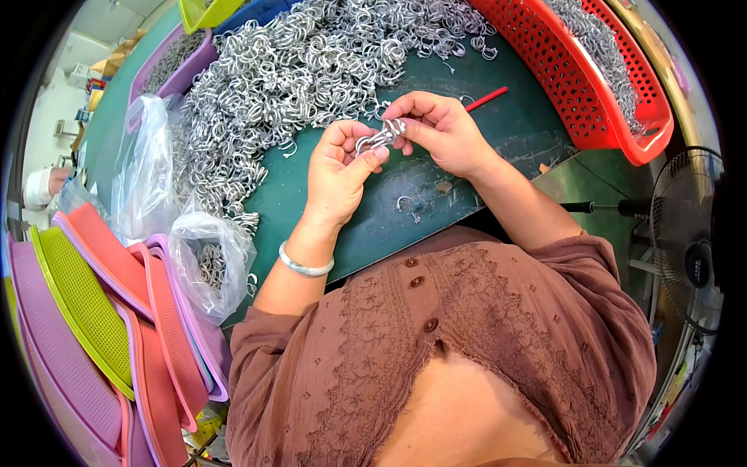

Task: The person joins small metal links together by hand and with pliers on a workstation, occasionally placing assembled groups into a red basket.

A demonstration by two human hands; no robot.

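My left hand (pixel 333 173) and my right hand (pixel 445 138) meet over the near part of a green table (pixel 354 237). Between them is a small bunch of silver metal rings (pixel 378 140), pinched by thumb and fingers on both sides. How many rings are in the bunch is too fine to tell. Just beyond my fingers spreads a large heap of similar rings (pixel 299 66). A thin red stick (pixel 488 99) lies to the right of my right hand. One loose ring (pixel 403 203) rests on the tabletop below my hands.
A red perforated basket (pixel 537 58) holding rings stands at the far right. A purple basket (pixel 173 74) of rings is at the far left. Clear plastic bags (pixel 144 175) and stacked colourful baskets (pixel 82 307) crowd the left. A black fan (pixel 689 241) stands at right.
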